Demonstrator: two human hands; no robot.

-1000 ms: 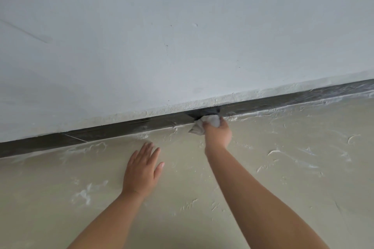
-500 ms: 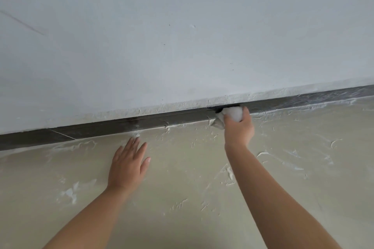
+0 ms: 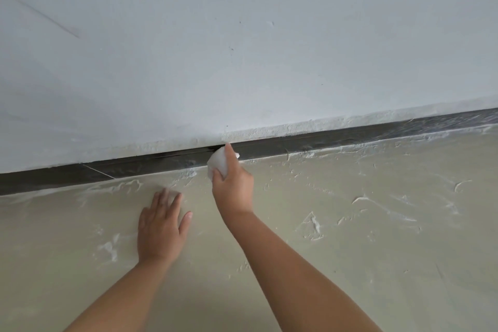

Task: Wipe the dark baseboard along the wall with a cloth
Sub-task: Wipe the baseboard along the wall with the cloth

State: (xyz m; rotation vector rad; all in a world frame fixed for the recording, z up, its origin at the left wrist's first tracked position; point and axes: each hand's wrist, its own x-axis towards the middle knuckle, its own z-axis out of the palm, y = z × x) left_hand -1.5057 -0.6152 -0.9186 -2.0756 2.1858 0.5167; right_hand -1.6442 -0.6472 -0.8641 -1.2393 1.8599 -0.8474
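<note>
Nearest the camera, two bare forearms reach up from the bottom edge over a pale beige floor (image 3: 350, 224) streaked and flecked with dried white smears. The left hand (image 3: 160, 226) lies flat on that floor, palm down, its fingers straight and close together with the thumb angled out to the right; it holds nothing, and its fingertips look slightly blurred. It sits well short of the wall, to the left of and nearer than the other hand. The right hand (image 3: 233, 186) is stretched farther forward, its fingers curled around a small bunched white cloth (image 3: 217, 162), with the index finger extended along the cloth's right side and pointing up to the top edge of the trim. The cloth is pressed against the dark baseboard (image 3: 323, 141), at the place where floor and trim meet, roughly midway along the visible strip. The baseboard runs as a narrow dark band slanting from low on the left to higher on the right; its far right stretch is hazed with whitish streaks, and a thin pale line crosses it toward the left. A rough, crusty pale edge borders its top. Beyond it rises a plain white wall (image 3: 242, 48) bearing a few tiny dark specks and a faint diagonal scratch at upper left.
</note>
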